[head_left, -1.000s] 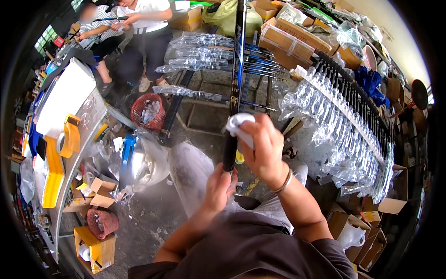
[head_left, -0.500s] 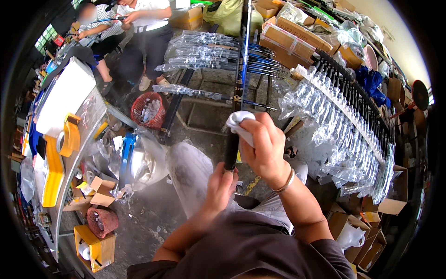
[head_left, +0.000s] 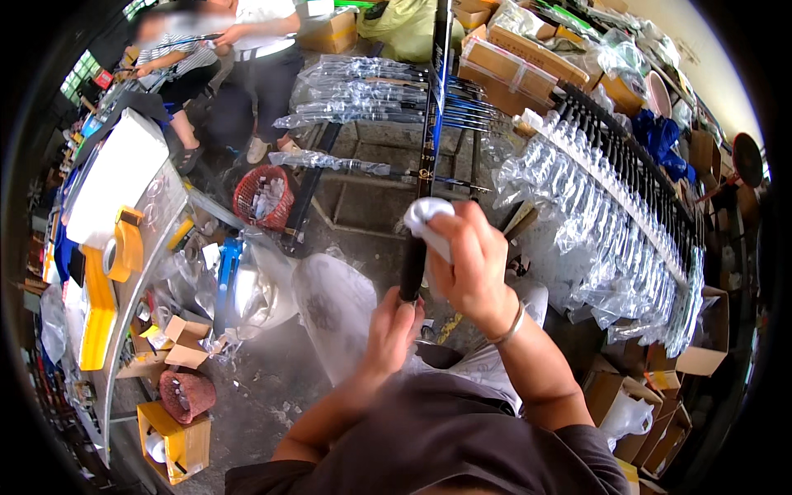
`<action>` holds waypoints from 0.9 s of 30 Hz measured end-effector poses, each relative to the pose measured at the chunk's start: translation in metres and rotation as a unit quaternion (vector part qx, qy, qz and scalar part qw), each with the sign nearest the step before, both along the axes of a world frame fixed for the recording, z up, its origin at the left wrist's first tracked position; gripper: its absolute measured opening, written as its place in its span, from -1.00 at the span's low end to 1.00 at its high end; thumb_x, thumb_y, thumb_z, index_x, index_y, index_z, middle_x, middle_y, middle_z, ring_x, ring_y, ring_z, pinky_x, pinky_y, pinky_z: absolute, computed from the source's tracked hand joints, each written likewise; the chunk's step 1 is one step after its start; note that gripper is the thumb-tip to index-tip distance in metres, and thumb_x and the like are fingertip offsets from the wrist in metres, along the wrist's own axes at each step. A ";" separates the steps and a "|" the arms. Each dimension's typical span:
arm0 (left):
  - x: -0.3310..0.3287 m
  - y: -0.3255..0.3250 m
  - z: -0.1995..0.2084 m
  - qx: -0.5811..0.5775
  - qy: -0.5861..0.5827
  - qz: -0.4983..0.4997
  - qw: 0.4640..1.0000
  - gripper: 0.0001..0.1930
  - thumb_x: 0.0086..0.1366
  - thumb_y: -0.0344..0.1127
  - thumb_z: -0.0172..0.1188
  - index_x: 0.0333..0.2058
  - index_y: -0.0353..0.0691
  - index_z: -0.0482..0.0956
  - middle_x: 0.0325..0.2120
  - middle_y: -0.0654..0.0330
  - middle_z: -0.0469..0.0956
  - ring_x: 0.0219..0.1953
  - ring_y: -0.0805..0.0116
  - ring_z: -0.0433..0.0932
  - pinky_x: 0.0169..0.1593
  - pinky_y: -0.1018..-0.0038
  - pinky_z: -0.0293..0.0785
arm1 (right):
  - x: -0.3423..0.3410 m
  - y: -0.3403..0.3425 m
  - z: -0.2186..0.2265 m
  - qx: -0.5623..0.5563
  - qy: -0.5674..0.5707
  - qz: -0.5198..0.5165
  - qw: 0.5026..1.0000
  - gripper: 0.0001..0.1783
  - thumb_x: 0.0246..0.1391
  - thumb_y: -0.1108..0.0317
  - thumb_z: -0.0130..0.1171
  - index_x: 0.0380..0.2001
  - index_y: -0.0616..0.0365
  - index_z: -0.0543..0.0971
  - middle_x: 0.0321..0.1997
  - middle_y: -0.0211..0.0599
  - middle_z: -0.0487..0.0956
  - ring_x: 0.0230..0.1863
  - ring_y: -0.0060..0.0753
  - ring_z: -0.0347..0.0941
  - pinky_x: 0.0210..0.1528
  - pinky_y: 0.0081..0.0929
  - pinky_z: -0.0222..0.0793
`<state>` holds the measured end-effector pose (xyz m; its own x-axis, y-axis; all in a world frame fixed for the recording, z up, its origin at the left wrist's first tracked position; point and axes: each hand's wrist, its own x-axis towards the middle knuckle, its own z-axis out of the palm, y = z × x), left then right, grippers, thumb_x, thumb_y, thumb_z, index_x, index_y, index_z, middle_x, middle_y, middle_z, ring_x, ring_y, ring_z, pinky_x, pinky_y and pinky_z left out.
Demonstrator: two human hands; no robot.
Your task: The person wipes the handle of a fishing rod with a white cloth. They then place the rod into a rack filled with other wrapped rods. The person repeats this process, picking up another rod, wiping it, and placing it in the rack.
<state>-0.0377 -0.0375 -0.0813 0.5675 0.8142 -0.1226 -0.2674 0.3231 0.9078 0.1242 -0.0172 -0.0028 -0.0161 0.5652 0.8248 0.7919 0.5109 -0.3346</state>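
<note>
A long black and blue fishing rod (head_left: 430, 140) stands in front of me, its far end running up past the top of the view. My left hand (head_left: 391, 337) is closed around the bottom of its dark handle. Higher up, my right hand (head_left: 472, 262) pinches a folded white cloth (head_left: 426, 214) against the rod, just above the handle. The cloth hides a short stretch of the rod. A metal bangle (head_left: 511, 323) circles my right wrist.
Plastic-sleeved rods (head_left: 351, 91) lie across a metal frame (head_left: 334, 194) ahead. More wrapped rods (head_left: 610, 239) line a rack at right. A red basket (head_left: 280, 216) sits left of the frame; a workbench (head_left: 169, 198) with yellow tape rolls (head_left: 124, 256) is left. Two people work at far left.
The rod has turned slightly, so gold markings now show above the cloth. My two hands keep almost the same places, and the view has shifted a little.
</note>
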 end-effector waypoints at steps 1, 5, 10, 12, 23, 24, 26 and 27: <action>0.001 0.000 0.002 0.005 0.007 0.003 1.000 -0.78 0.39 -0.19 -0.07 -0.20 -0.24 0.33 -0.58 0.39 0.31 -0.65 0.69 0.15 -0.61 0.68 0.05 | 0.000 0.004 0.004 0.010 0.015 -0.004 1.000 -0.61 -0.28 0.69 0.19 -0.26 0.26 0.45 -0.42 -0.04 0.44 -0.56 -0.06 0.43 -0.60 -0.30 0.33; 0.000 -0.001 -0.008 0.022 -0.019 -0.005 1.000 -0.78 0.38 -0.18 -0.07 -0.21 -0.23 0.34 -0.58 0.38 0.31 -0.65 0.70 0.15 -0.62 0.68 0.04 | -0.008 -0.022 -0.025 -0.014 0.008 0.018 1.000 -0.61 -0.29 0.69 0.19 -0.26 0.27 0.45 -0.43 -0.05 0.43 -0.56 -0.06 0.42 -0.61 -0.32 0.33; 0.001 -0.002 0.000 -0.004 -0.017 -0.006 1.000 -0.77 0.39 -0.15 -0.07 -0.23 -0.20 0.33 -0.60 0.40 0.30 -0.66 0.70 0.14 -0.63 0.70 0.02 | -0.001 -0.012 -0.003 -0.021 -0.007 0.003 1.000 -0.62 -0.26 0.67 0.19 -0.25 0.29 0.45 -0.39 -0.01 0.46 -0.56 -0.07 0.43 -0.59 -0.31 0.36; 0.002 -0.002 -0.003 0.018 -0.022 0.002 1.000 -0.77 0.39 -0.14 -0.06 -0.22 -0.20 0.33 -0.60 0.40 0.29 -0.67 0.70 0.14 -0.64 0.70 0.01 | -0.011 -0.025 -0.020 -0.023 0.005 0.032 0.999 -0.62 -0.26 0.66 0.21 -0.25 0.28 0.45 -0.42 -0.05 0.45 -0.57 -0.08 0.43 -0.60 -0.32 0.35; 0.000 -0.002 0.000 -0.022 -0.014 -0.008 1.000 -0.70 0.38 -0.08 -0.05 -0.22 -0.23 0.34 -0.61 0.38 0.28 -0.67 0.71 0.12 -0.63 0.70 0.01 | 0.004 -0.005 -0.008 -0.007 -0.018 -0.012 1.000 -0.50 -0.37 0.63 0.22 -0.20 0.24 0.44 -0.37 -0.16 0.43 -0.52 -0.15 0.44 -0.58 -0.33 0.40; 0.000 0.000 0.000 -0.014 -0.026 -0.015 0.999 -0.69 0.37 -0.06 -0.03 -0.22 -0.23 0.34 -0.61 0.38 0.28 -0.67 0.70 0.12 -0.63 0.70 0.01 | 0.007 -0.002 0.002 -0.028 -0.014 -0.022 0.999 -0.57 -0.30 0.64 0.23 -0.23 0.24 0.45 -0.31 -0.11 0.47 -0.46 -0.13 0.48 -0.50 -0.39 0.43; -0.003 0.004 -0.005 0.003 -0.043 -0.028 0.999 -0.63 0.35 0.01 0.01 -0.20 -0.23 0.33 -0.61 0.37 0.27 -0.68 0.70 0.12 -0.63 0.70 0.01 | 0.007 -0.007 -0.002 -0.021 0.093 -0.011 0.995 -0.61 -0.23 0.64 0.24 -0.23 0.23 0.44 -0.29 -0.11 0.48 -0.42 -0.17 0.50 -0.43 -0.44 0.43; -0.004 0.007 -0.008 -0.009 -0.052 -0.029 0.998 -0.62 0.35 0.02 0.01 -0.19 -0.23 0.33 -0.61 0.37 0.28 -0.68 0.69 0.12 -0.63 0.70 0.01 | 0.007 -0.012 -0.009 -0.021 0.144 -0.002 0.989 -0.63 -0.20 0.64 0.24 -0.24 0.23 0.44 -0.28 -0.11 0.49 -0.41 -0.19 0.51 -0.40 -0.46 0.43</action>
<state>-0.0418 -0.0306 -0.0898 0.6237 0.7781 -0.0748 -0.3400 0.3562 0.8704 0.1312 -0.0293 -0.0116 0.2187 0.5989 0.7704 0.6633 0.4878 -0.5675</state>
